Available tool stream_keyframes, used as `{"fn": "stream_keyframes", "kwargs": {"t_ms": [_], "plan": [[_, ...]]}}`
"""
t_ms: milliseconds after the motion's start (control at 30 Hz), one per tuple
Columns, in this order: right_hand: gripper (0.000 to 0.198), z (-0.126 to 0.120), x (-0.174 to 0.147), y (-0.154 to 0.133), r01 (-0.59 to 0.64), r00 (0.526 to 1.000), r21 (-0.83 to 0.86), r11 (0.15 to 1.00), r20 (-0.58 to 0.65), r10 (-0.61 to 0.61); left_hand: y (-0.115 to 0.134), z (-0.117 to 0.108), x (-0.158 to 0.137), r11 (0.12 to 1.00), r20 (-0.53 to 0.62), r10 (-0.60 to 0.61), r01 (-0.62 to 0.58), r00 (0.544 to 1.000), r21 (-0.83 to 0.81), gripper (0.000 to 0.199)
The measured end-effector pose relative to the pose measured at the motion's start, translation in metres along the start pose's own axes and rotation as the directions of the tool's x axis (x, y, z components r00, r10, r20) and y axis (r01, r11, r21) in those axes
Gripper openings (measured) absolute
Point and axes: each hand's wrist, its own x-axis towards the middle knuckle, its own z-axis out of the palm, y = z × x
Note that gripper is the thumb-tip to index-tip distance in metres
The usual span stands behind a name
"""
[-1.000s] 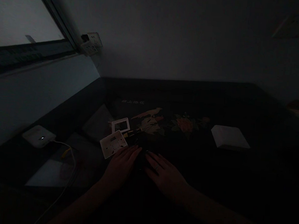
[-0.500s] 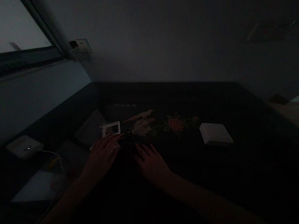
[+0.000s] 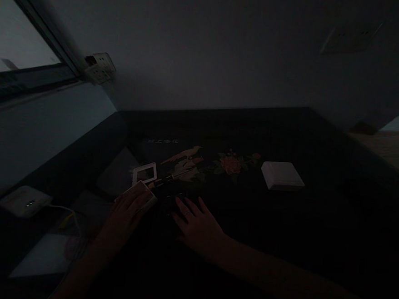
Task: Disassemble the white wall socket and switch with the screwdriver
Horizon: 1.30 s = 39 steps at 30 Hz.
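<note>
Left fingers (image 3: 124, 202) now on white box (image 3: 149, 201)

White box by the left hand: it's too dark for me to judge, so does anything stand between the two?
Nothing visible does: the left hand has its fingers across the white box. The white frame and screwdriver lie beyond the box, not between.

Dark table (image 3: 242, 225), bird-and-flower print (image 3: 230, 165); on it white frame (image 3: 155, 170), screwdriver (image 3: 165, 180), black item (image 3: 168, 205), pale block (image 3: 281, 174), corded white device (image 3: 23, 199).
</note>
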Motion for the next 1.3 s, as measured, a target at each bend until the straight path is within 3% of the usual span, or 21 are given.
{"fn": "stream_keyframes", "kwargs": {"t_ms": [200, 367, 433, 500, 533, 633, 700, 800, 933, 1033, 1167, 1233, 1300], "plan": [[0.059, -0.002, -0.002, -0.004, 0.002, 1.0, 0.02, 1.0, -0.03, -0.001, -0.005, -0.004, -0.008, 0.999, -0.016, 0.045, -0.045, 0.999, 0.004, 0.041], [0.056, -0.028, -0.014, 0.013, -0.027, 0.994, 0.03, 0.999, -0.104, 0.03, -0.006, -0.01, -0.01, 0.995, -0.016, 0.094, -0.093, 0.995, 0.041, 0.041], [0.053, -0.045, -0.029, 0.039, -0.103, 0.982, 0.028, 0.994, -0.155, 0.106, 0.002, -0.015, -0.003, 0.994, -0.039, 0.109, -0.109, 0.993, -0.005, 0.038], [0.053, -0.063, -0.05, 0.079, -0.229, 0.947, 0.034, 0.973, -0.225, 0.231, 0.018, -0.021, 0.01, 0.991, -0.138, 0.066, -0.081, 0.988, -0.11, 0.034], [0.054, -0.071, -0.063, 0.101, -0.301, 0.916, 0.041, 0.953, -0.266, 0.301, 0.028, -0.024, 0.018, 0.983, -0.179, 0.026, -0.058, 0.984, -0.174, 0.032], [0.06, -0.086, -0.105, 0.171, -0.503, 0.791, 0.081, 0.861, -0.359, 0.496, 0.064, -0.03, 0.043, 0.952, -0.202, 0.061, -0.118, 0.977, -0.281, 0.024], [0.071, -0.088, -0.13, 0.206, -0.577, 0.733, 0.118, 0.808, -0.362, 0.576, 0.091, -0.03, 0.056, 0.923, -0.194, 0.102, -0.165, 0.976, -0.346, 0.023], [0.085, -0.083, -0.153, 0.234, -0.592, 0.737, 0.167, 0.788, -0.284, 0.614, 0.126, -0.021, 0.065, 0.841, -0.151, 0.177, -0.229, 0.973, -0.49, 0.025], [0.092, -0.075, -0.157, 0.239, -0.548, 0.782, 0.207, 0.81, -0.217, 0.584, 0.159, 0.0, 0.061, 0.643, -0.068, 0.324, -0.272, 0.944, -0.716, 0.031], [0.083, -0.074, -0.152, 0.235, -0.551, 0.772, 0.224, 0.804, -0.227, 0.593, 0.172, 0.016, 0.051, 0.56, 0.019, 0.335, -0.183, 0.942, -0.808, 0.033], [0.077, -0.073, -0.14, 0.215, -0.556, 0.757, 0.255, 0.791, -0.238, 0.609, 0.181, 0.029, 0.04, 0.544, 0.062, 0.387, -0.173, 0.92, -0.821, 0.035], [0.08, -0.072, -0.131, 0.194, -0.534, 0.775, 0.286, 0.796, -0.212, 0.596, 0.182, 0.029, 0.038, 0.545, 0.081, 0.395, -0.163, 0.915, -0.822, 0.037], [0.084, -0.072, -0.12, 0.164, -0.492, 0.806, 0.33, 0.806, -0.177, 0.565, 0.178, 0.028, 0.038, 0.557, 0.089, 0.324, -0.115, 0.942, -0.822, 0.042]]}}
